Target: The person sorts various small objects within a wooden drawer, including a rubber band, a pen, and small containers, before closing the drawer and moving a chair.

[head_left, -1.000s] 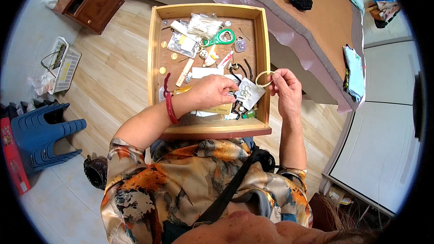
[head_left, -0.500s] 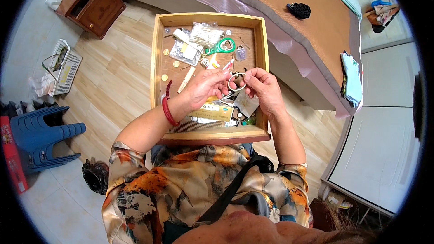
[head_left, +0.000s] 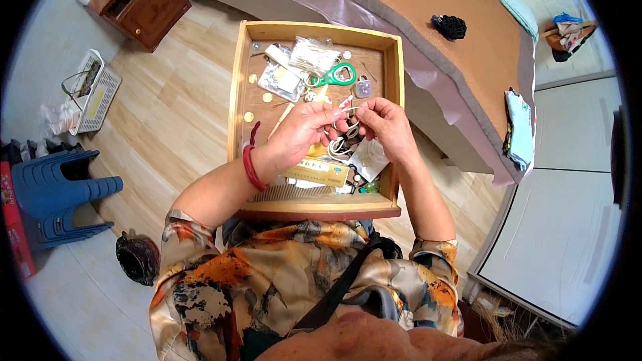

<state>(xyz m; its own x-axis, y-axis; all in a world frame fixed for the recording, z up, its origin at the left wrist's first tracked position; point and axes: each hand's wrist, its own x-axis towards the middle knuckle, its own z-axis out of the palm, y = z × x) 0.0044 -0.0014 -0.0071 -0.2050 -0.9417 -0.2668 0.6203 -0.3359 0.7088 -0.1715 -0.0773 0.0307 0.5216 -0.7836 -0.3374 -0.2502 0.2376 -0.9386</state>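
A thin pale ring, like a bangle, is pinched between the fingertips of my left hand and my right hand. Both hands are above a wooden drawer, and the ring is tilted almost edge-on. Below my fingers lie a coiled white cable and a gold box. Farther up in the drawer are a bag of cotton swabs, a green-handled tool and a small purplish case. Several gold-coloured coins lie along the left side. My hands hide part of the contents.
The bed runs along the far right side, with a black knitted-looking item on it. At left are blue stools, a white basket and a wooden cabinet. A white cabinet stands at right.
The ring has turned from a round, face-on view to nearly edge-on between my fingers. The drawer appears slightly farther right; both hands keep their hold.
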